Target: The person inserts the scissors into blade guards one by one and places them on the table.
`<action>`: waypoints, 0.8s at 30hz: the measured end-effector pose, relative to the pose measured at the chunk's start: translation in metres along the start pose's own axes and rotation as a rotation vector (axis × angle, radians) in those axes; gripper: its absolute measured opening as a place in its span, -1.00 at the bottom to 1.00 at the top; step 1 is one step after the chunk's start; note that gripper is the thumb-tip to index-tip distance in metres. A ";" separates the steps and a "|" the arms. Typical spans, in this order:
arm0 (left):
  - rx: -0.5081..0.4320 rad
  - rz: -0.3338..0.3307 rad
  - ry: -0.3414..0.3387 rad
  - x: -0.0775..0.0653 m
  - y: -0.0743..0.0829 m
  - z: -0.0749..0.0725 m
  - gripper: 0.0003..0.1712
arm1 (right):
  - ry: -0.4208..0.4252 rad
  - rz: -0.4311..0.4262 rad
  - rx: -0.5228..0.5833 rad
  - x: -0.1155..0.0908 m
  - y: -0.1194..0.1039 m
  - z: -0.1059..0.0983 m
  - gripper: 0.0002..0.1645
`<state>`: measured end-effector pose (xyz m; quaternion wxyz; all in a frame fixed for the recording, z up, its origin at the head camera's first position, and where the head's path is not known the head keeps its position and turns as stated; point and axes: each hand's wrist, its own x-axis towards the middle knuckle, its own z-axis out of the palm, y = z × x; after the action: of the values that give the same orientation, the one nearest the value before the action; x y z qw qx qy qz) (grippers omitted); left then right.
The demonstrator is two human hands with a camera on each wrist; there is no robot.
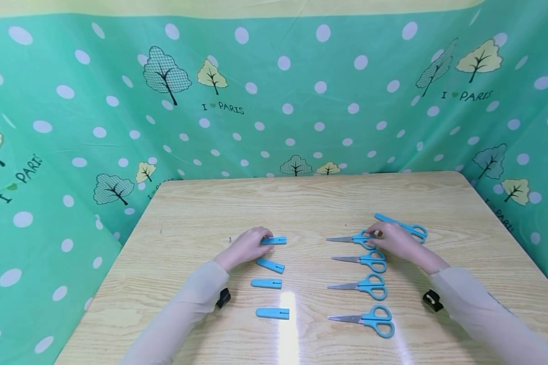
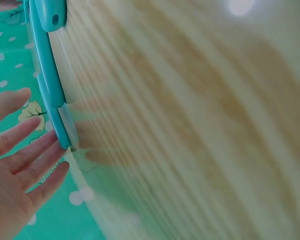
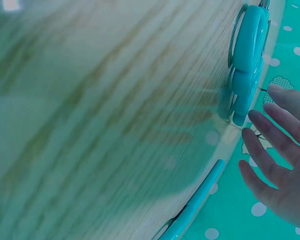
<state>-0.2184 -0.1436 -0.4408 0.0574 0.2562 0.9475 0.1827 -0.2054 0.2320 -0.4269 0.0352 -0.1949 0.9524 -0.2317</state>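
Your left hand (image 1: pixel 246 248): fingers loosely extended, released, fingertips at left end of farthest blue sheath (image 1: pixel 277 240). Three more sheaths (image 1: pixel 266 284) lie nearer you, in column on wooden table (image 1: pixel 196 213). To right, across gap, farthest bare scissors (image 1: pixel 342 239), blades pointing left; three other scissors (image 1: pixel 344 286) lined up nearer you. Your right hand (image 1: pixel 395 241): fingers extended, released, over farthest pair's handles; contact, cannot tell. Sheathed scissors (image 1: pixel 408 226) lie aslant just beyond right hand.
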 end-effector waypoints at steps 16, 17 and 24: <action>0.024 0.009 -0.036 0.010 -0.001 0.001 -0.64 | -0.019 -0.017 -0.024 0.005 0.003 0.004 -0.70; 0.023 0.013 -0.035 0.011 -0.001 0.001 -0.64 | -0.020 -0.020 -0.025 0.005 0.003 0.004 -0.71; 0.031 0.018 -0.042 0.012 0.000 0.002 -0.65 | -0.032 -0.023 -0.016 0.006 0.005 0.006 -0.71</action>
<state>-0.2282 -0.1366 -0.4423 0.0718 0.2695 0.9464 0.1632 -0.2120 0.2312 -0.4343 0.0460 -0.2100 0.9512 -0.2215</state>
